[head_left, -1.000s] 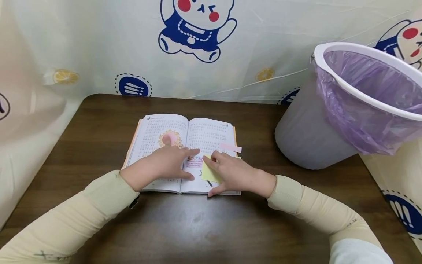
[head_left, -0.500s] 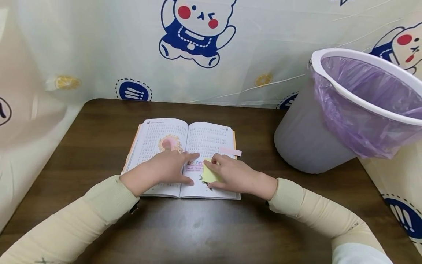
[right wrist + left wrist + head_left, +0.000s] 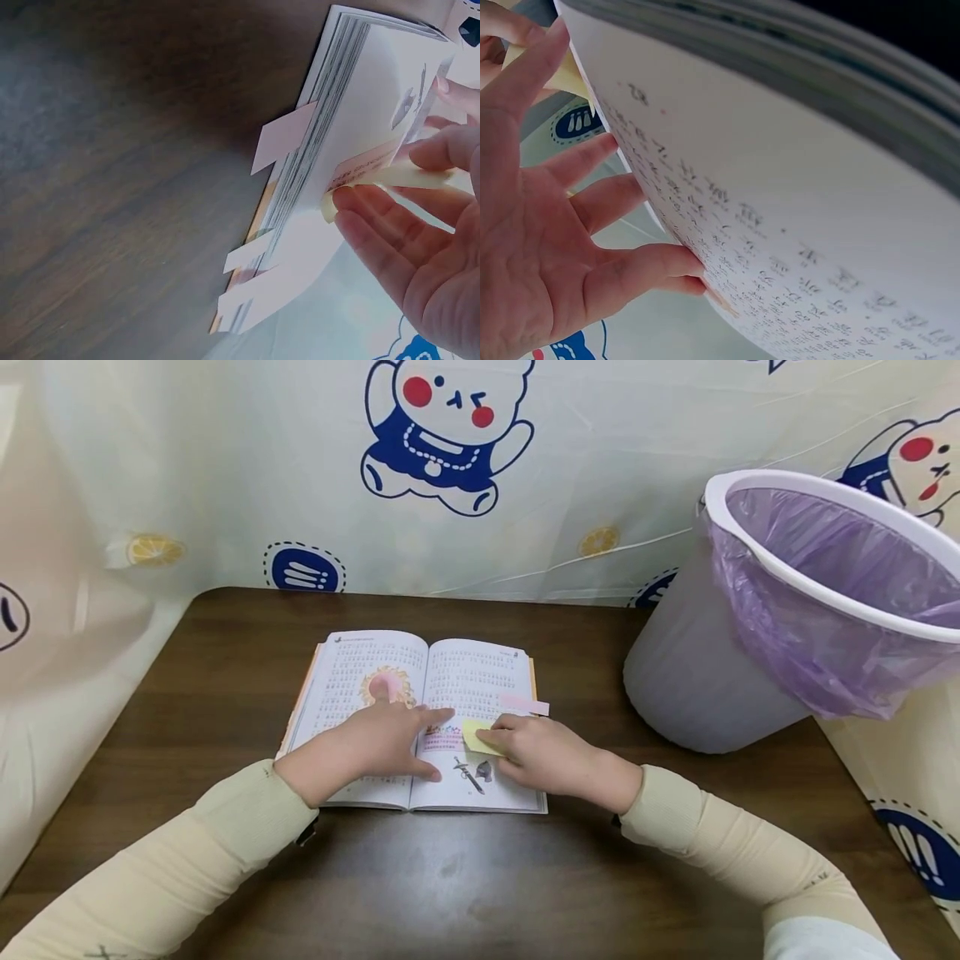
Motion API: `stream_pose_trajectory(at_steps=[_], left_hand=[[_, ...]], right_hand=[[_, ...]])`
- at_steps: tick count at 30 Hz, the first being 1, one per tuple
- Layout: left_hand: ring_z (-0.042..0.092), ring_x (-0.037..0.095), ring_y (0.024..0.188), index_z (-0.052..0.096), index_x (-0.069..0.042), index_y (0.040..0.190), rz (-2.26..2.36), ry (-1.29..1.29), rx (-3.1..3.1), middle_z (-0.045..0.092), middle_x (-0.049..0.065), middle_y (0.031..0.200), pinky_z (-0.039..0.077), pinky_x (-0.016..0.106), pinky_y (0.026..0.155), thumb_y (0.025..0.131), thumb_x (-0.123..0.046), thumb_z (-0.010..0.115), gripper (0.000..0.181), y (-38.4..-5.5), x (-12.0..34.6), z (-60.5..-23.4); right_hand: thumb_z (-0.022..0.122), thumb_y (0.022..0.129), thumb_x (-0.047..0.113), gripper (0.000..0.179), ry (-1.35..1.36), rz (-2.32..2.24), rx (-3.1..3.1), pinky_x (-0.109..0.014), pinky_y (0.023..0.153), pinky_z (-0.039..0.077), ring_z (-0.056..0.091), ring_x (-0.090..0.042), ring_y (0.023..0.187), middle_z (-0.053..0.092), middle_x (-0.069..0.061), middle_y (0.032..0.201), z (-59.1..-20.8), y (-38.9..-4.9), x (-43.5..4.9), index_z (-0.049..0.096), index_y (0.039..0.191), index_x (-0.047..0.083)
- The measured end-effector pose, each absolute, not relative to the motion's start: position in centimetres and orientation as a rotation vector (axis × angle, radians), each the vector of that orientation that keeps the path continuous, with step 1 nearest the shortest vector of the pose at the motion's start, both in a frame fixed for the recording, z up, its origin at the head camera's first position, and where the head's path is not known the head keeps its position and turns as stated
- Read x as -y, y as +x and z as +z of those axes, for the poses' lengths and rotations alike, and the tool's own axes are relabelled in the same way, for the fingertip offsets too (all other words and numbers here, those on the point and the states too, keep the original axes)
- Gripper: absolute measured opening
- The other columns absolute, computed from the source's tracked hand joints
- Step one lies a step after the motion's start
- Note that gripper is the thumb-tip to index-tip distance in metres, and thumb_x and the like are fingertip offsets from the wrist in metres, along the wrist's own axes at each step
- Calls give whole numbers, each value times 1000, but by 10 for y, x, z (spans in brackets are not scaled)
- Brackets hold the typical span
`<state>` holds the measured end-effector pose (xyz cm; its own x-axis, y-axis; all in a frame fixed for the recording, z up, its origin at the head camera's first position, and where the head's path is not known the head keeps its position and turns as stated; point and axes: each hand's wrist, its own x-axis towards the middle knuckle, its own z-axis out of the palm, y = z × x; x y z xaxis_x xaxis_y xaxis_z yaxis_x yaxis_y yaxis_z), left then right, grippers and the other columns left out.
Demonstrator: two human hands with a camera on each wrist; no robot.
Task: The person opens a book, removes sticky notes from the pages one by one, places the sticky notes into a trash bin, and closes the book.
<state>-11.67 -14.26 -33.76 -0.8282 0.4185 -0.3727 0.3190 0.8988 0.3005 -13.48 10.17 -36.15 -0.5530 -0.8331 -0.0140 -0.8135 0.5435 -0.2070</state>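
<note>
An open book [image 3: 480, 664] lies on the brown table with printed pages facing up. My left hand [image 3: 378, 739] rests across its left page and the centre fold, fingers spread. In the left wrist view the fingertips [image 3: 686, 259] touch the page. My right hand [image 3: 551, 756] pinches a yellow sticky note [image 3: 474, 735] above the right page; in the right wrist view the note [image 3: 409, 178] is curled between thumb and fingers. A sword and helmet drawing [image 3: 472, 772] shows below it. A pink tab [image 3: 525, 704] sticks out past the right page edge.
A grey bin [image 3: 697, 652] with a white rim and purple bag stands at the right of the table [image 3: 450, 885]. Patterned cloth [image 3: 487, 552] hangs behind and at the left. More pale tabs [image 3: 247, 251] stick out from the book's edge in the right wrist view.
My right hand has drawn the yellow note's lower part up from the page, uncovering the drawing. The left hand stays in place on the book. The head view has tilted slightly upward.
</note>
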Motion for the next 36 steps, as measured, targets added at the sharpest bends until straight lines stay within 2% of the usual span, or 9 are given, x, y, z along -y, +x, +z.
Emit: stream_pose_trajectory(at_steps=[3, 7, 14, 20, 30, 36], left_hand=[[64, 38, 119, 47, -21, 156, 321, 537, -2623, 50, 20, 151, 53, 35, 59, 83, -48, 85, 86, -116, 142, -339], [61, 39, 123, 47, -20, 156, 326, 546, -2627, 51, 20, 151, 54, 37, 61, 82, -48, 85, 87, -116, 142, -341], [63, 39, 121, 48, -21, 155, 323, 542, -2632, 52, 19, 150, 53, 36, 57, 82, -48, 85, 87, -116, 140, -343], [62, 36, 123, 49, -19, 155, 321, 552, -2643, 56, 20, 146, 55, 40, 63, 81, -47, 86, 87, -117, 140, -342], [61, 35, 124, 47, -19, 156, 326, 549, -2639, 55, 20, 147, 55, 42, 68, 82, -46, 85, 87, -117, 142, -339], [60, 37, 126, 47, -19, 156, 326, 546, -2636, 55, 20, 147, 56, 44, 68, 82, -46, 86, 87, -117, 142, -340]], right_hand=[[68, 96, 8, 31, -1429, -331, -2664, -33, 80, 58, 70, -18, 94, 74, -10, 113, -362, -135, -103, 73, 127, 5], [69, 96, 7, 20, -1419, -412, -2688, -29, 74, 57, 68, -14, 83, 75, -7, 101, -363, -136, -107, 78, 114, 5], [76, 94, 14, 8, -1380, -449, -2778, -23, 64, 52, 59, -8, 69, 74, -1, 89, -362, -136, -114, 79, 96, 7], [80, 91, 14, 6, -1360, -493, -2808, -18, 56, 44, 51, -6, 62, 72, 2, 82, -360, -139, -120, 78, 90, 8], [80, 90, 12, 6, -1323, -562, -2800, -19, 52, 40, 47, -6, 58, 70, 2, 78, -356, -143, -127, 78, 91, 6], [81, 90, 10, 9, -1224, -649, -2793, -21, 49, 35, 41, -5, 54, 57, 5, 66, -356, -147, -135, 75, 85, 6]])
